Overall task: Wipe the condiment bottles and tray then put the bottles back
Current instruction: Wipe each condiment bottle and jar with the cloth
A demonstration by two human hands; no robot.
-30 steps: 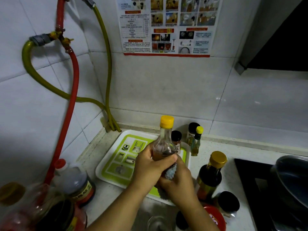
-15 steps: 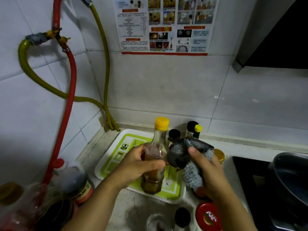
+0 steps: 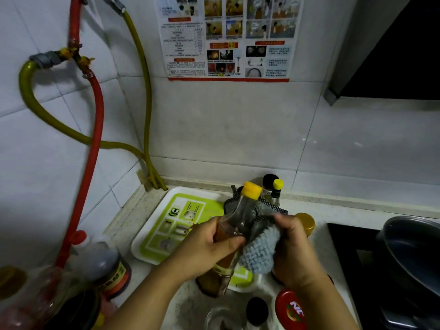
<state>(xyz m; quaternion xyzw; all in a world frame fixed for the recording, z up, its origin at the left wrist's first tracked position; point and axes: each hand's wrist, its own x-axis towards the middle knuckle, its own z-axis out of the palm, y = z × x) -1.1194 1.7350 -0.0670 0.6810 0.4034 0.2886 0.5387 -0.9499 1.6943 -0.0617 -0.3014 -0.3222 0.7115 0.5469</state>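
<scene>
My left hand (image 3: 204,248) grips a clear bottle (image 3: 235,217) with a yellow cap and brown liquid, tilted to the right above the green-and-white tray (image 3: 164,225). My right hand (image 3: 295,253) presses a grey-blue cloth (image 3: 259,248) against the right side of this bottle. Behind the cloth stand a black-capped bottle (image 3: 269,184) and a small yellow-capped bottle (image 3: 277,189). A gold-capped bottle (image 3: 306,222) shows just past my right hand.
A dark sauce jug (image 3: 100,260) with a red cap stands at the left. Near the front edge are a red lid (image 3: 290,310), a black cap (image 3: 257,308) and a glass (image 3: 219,317). A dark pan (image 3: 412,256) sits on the stove at right. Hoses (image 3: 95,144) run down the left wall.
The cloth moved from beside the bottle onto its right side and neck. The bottle has tilted to the right in my left hand.
</scene>
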